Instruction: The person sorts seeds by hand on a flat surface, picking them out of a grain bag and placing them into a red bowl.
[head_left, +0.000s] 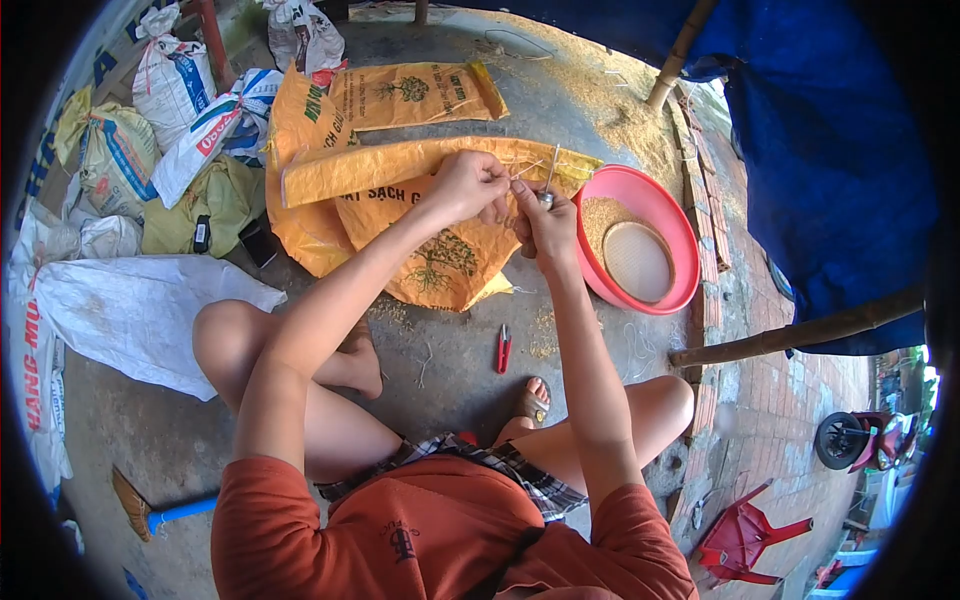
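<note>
I sit on a concrete floor with both arms stretched forward. My left hand (470,185) pinches thin pale string at the rolled top edge of an orange woven sack (420,235). My right hand (545,225) is closed on a small metal needle-like tool (549,185), its shaft pointing up, right beside the left hand. The two hands touch over the sack's edge. A strand of string runs from the fingers toward the sack's right corner.
A red basin (690,255) with grain and a round sieve sits right of the sack. Small red clippers (503,348) lie on the floor between my legs. Filled sacks (170,110) stand at left, a white sack (140,310) near my left knee, a blue tarp (820,140) at right.
</note>
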